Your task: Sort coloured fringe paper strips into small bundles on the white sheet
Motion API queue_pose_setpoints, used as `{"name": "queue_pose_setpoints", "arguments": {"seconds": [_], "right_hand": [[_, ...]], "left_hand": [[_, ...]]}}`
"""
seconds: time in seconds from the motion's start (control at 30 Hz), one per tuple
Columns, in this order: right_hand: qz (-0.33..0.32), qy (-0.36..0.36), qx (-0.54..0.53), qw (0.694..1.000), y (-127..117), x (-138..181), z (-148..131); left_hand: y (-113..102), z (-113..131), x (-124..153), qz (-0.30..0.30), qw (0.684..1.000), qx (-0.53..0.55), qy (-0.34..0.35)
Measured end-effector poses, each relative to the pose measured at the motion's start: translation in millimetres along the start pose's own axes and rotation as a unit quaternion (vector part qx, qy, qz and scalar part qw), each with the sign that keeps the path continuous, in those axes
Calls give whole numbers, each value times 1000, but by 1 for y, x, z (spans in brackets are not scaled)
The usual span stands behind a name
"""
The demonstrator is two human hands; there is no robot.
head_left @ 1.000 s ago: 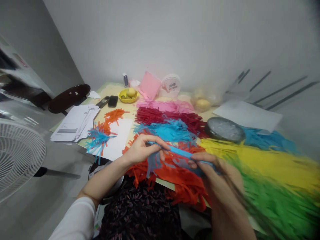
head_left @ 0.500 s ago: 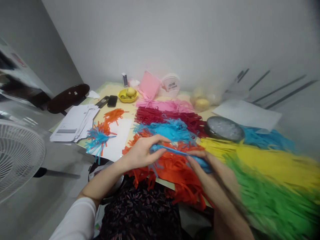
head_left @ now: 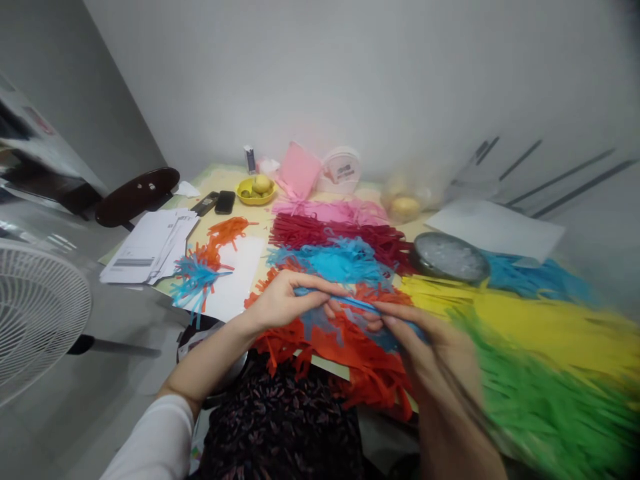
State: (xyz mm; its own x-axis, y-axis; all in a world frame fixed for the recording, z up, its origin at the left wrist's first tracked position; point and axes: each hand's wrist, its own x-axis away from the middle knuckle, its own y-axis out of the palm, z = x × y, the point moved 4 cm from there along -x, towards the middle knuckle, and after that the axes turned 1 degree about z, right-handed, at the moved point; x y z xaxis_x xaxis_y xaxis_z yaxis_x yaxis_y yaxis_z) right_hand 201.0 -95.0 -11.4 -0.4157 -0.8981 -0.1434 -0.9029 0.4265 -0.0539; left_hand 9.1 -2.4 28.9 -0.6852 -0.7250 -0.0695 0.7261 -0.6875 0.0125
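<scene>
Between both hands stretches a strip of blue tissue-paper fringe (head_left: 356,304), twisted narrow along its middle. My left hand (head_left: 287,300) pinches its left part between thumb and fingers. At the right part, my right hand (head_left: 425,330) grips it with thumb and forefinger; motion blurs that forearm. Loose blue strands hang under the hands. Beneath lies a heap of orange paper fringe (head_left: 345,347), partly covered by the hands. Farther back are light-blue fringe (head_left: 345,259), dark-red fringe (head_left: 320,230) and pink fringe (head_left: 345,211). Finished-looking orange and blue tassels (head_left: 197,270) lie to the left.
To the right spread yellow fringe (head_left: 550,327), green fringe (head_left: 545,393) and a dark round bowl (head_left: 423,252). Papers (head_left: 145,247), a phone (head_left: 225,203) and a yellow dish of fruit (head_left: 245,193) stand at left. A fan (head_left: 40,320) is beside the table.
My hands have drawn closer together along the blue strip, with the fingers shifted inward. Its middle looks narrower and more twisted, and more loose blue strands show below.
</scene>
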Motion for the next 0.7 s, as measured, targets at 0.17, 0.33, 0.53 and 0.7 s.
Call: {"name": "queue_pose_setpoints", "arguments": {"seconds": [0.17,0.33,0.53,0.7], "right_hand": [[2,-10,-10,1000,6,-2,-3],[9,-77,24,997,4,0,-15],[-96,-247,171,949,5,8,-42],[-138,-305,180,925,1,14,-43]], "left_hand": [[2,-3,-2,-3,1000,20,12],[-3,5,-1,-56,997,-43,31],[2,36,-7,-103,960,-229,124],[19,9,-16,-239,954,-178,23]]}}
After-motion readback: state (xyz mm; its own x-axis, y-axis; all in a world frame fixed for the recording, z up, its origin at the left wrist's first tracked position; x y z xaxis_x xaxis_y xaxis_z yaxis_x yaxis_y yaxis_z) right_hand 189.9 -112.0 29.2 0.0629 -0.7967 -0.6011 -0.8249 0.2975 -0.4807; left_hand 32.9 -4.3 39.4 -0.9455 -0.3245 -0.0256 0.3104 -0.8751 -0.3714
